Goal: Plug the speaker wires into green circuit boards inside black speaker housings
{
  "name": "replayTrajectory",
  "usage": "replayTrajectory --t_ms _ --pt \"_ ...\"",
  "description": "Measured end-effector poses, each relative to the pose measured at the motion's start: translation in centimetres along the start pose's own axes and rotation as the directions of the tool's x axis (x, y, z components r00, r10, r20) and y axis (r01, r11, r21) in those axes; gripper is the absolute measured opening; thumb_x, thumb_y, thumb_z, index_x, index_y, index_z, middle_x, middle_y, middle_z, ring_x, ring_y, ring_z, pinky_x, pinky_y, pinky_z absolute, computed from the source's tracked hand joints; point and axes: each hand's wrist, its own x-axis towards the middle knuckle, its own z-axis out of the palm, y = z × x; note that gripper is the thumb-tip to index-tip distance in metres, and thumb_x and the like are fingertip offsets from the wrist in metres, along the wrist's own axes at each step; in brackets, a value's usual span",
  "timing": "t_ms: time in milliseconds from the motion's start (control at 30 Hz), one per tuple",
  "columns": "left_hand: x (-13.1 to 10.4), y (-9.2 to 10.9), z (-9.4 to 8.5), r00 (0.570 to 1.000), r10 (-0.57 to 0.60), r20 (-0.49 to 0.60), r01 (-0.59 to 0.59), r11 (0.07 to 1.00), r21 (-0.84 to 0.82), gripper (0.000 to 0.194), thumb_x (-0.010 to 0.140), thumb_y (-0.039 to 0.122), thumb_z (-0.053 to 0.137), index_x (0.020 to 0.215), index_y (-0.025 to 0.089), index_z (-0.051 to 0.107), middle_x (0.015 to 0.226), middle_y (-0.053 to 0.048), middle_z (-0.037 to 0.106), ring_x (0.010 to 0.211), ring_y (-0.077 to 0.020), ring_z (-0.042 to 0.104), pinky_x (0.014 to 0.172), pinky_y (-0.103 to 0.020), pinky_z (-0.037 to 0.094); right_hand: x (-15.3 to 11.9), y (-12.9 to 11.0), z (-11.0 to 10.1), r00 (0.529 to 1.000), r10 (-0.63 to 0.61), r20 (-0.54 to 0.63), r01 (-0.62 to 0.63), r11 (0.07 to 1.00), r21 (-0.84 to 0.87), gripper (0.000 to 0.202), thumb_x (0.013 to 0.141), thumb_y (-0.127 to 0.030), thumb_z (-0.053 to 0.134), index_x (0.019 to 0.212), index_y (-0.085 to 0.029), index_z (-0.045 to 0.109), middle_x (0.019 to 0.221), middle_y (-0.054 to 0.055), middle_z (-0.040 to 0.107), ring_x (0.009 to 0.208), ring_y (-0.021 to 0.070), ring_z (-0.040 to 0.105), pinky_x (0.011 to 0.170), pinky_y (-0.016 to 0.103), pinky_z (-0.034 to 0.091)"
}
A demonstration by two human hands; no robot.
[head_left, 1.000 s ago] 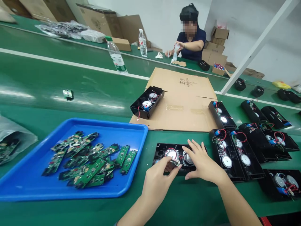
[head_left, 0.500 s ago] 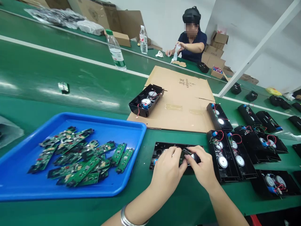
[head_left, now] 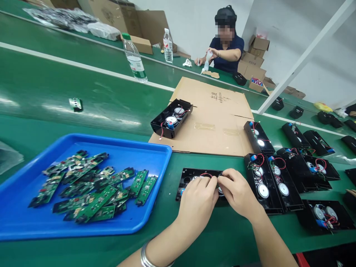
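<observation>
Both hands meet over a black speaker housing (head_left: 185, 176) that lies with its inside facing up; a red wire and part of a white round speaker show in it. My left hand (head_left: 197, 198) is closed, with the green circuit board from the earlier view now mostly hidden behind its fingers. Fingertips of my right hand (head_left: 239, 191) are pinched together against those of the left; what they grip is hidden. To the left, a blue tray (head_left: 164, 147) bears a pile of green circuit boards (head_left: 96, 204).
Another open speaker housing (head_left: 171, 118) rests on a flat cardboard sheet (head_left: 222, 139). Several wired housings (head_left: 263, 191) stand close on the right. A single small board (head_left: 75, 105) lies beyond the tray. Across the bench, a person (head_left: 228, 48) holds a squeeze bottle (head_left: 207, 61).
My right hand's fingers have closed in toward the left hand, and the board that showed between them is now covered. The view has shifted slightly.
</observation>
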Motion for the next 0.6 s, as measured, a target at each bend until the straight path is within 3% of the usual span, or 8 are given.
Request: replayTrajectory --t_ms 100,167,233,300,367,467,600 --pt "-0.3 -0.3 0.0 1.0 -0.028 0.014 0.028 0.999 -0.029 0.015 0.081 0.01 0.049 0.085 0.018 0.06 0.076 -0.007 0.072 0.069 -0.0224 0.068 0.061 -0.031 0.054 -0.2 0.4 -0.6 0.999 -0.027 0.037 0.025 0.998 0.064 0.027 0.095 -0.016 0.035 0.096 -0.02 0.061 0.089 0.007 0.057 0.082 0.0177 0.057 0.071 0.032 0.051" --pt "-0.8 -0.9 -0.2 0.989 -0.136 0.063 0.144 0.978 -0.151 0.014 0.082 0.016 0.05 0.093 0.019 0.058 0.08 -0.007 0.073 0.071 -0.0231 0.07 0.061 -0.031 0.055 -0.6 1.0 -0.7 1.0 -0.021 0.02 0.017 0.986 0.164 0.024 0.093 -0.026 0.047 0.116 -0.024 0.054 0.109 0.009 0.057 0.103 0.02 0.056 0.086 0.036 0.05" --pt "-1.4 -1.7 -0.4 0.94 -0.299 0.163 0.338 0.878 -0.339 0.017 0.083 0.023 0.05 0.099 0.021 0.053 0.088 -0.007 0.074 0.078 -0.0248 0.071 0.065 -0.034 0.057 -1.1 1.8 -0.2 0.997 0.016 0.076 -0.029 0.985 0.171 0.065 0.081 -0.04 0.066 0.136 -0.026 0.035 0.134 0.013 0.045 0.126 0.0256 0.042 0.102 0.047 0.04" --pt "-2.0 -2.5 -0.7 0.869 -0.408 0.279 0.494 0.714 -0.495 0.018 0.081 0.029 0.051 0.098 0.023 0.049 0.095 -0.007 0.074 0.087 -0.0261 0.071 0.07 -0.036 0.058 -1.3 2.4 0.8 0.971 0.059 0.232 -0.075 0.996 0.057 0.106 0.061 -0.047 0.081 0.144 -0.022 0.02 0.146 0.019 0.03 0.137 0.0332 0.025 0.108 0.059 0.025" --pt "-2.4 -3.0 -1.0 0.821 -0.448 0.354 0.568 0.579 -0.585 0.018 0.08 0.031 0.051 0.096 0.024 0.047 0.102 -0.009 0.073 0.093 -0.0266 0.07 0.074 -0.037 0.058 -1.4 2.8 1.8 0.922 0.088 0.377 -0.065 0.995 -0.073 0.122 0.048 -0.044 0.087 0.145 -0.017 0.02 0.148 0.025 0.024 0.138 0.039 0.018 0.107 0.065 0.016" --pt "-2.8 -3.3 -1.1 0.802 -0.454 0.388 0.59 0.505 -0.63 0.019 0.08 0.032 0.05 0.097 0.023 0.047 0.109 -0.012 0.071 0.097 -0.0271 0.068 0.078 -0.04 0.057 -1.4 2.6 2.8 0.899 0.121 0.421 -0.064 0.987 -0.147 0.117 0.047 -0.035 0.089 0.143 -0.011 0.026 0.14 0.026 0.037 0.13 0.0394 0.033 0.106 0.063 0.021" --pt "-3.2 -3.6 -0.9 0.84 -0.416 0.35 0.539 0.553 -0.636 0.02 0.08 0.031 0.05 0.098 0.022 0.05 0.109 -0.012 0.071 0.1 -0.0265 0.067 0.083 -0.041 0.056 -2.2 1.8 3.1 0.935 0.132 0.329 -0.099 0.988 -0.115 0.104 0.052 -0.031 0.084 0.14 -0.014 0.032 0.131 0.019 0.046 0.12 0.0347 0.042 0.101 0.056 0.031"
